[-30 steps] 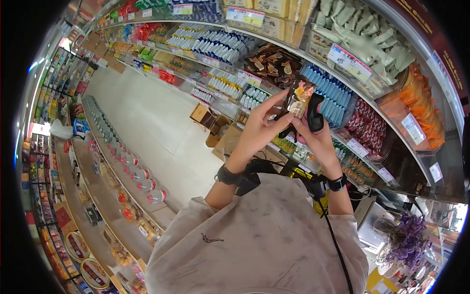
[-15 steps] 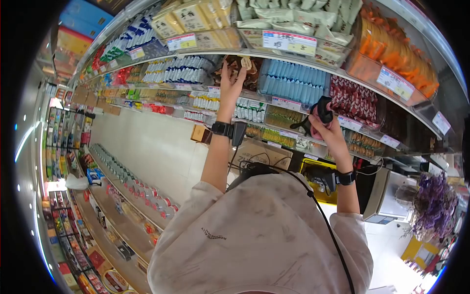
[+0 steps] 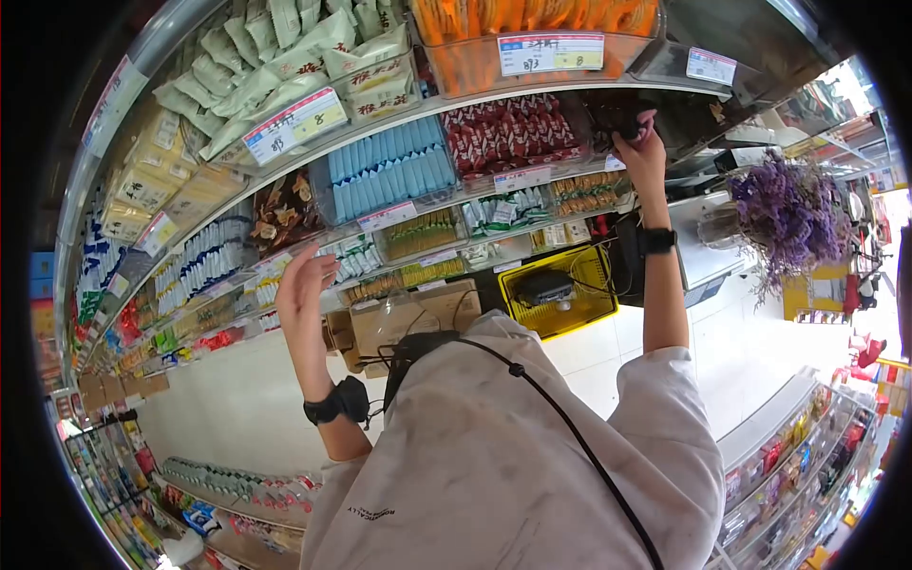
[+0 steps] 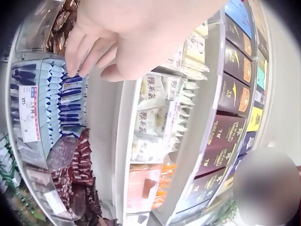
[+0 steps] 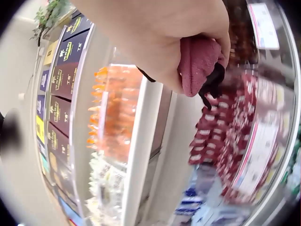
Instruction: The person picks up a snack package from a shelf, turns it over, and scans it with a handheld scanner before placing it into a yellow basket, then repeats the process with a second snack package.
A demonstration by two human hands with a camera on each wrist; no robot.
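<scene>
My left hand (image 3: 306, 285) is raised in front of the lower shelves, fingers loosely bent and nothing in them. The left wrist view shows that hand (image 4: 124, 40) over blue packets (image 4: 56, 103). Farther right, my right hand (image 3: 646, 166) holds a pink and black item by a dark bin, beside red packets (image 3: 513, 133). In the right wrist view, the fingers of the right hand (image 5: 164, 37) curl round the pink item (image 5: 198, 63), with a black part (image 5: 214, 82) hanging from it. Brown packets (image 3: 285, 211) lie in a bin above the left hand.
Orange packets (image 3: 532, 21) and pale green packets (image 3: 285, 57) fill the upper shelf, behind price tags. Below stand a yellow basket (image 3: 556, 328) and a cardboard box (image 3: 418, 318). Purple dried flowers (image 3: 788, 214) stand at the right.
The brown packet both hands were at is out of the left hand, which went to the brown bin and drew back. The right hand moved right along the shelf, and the head view turned right.
</scene>
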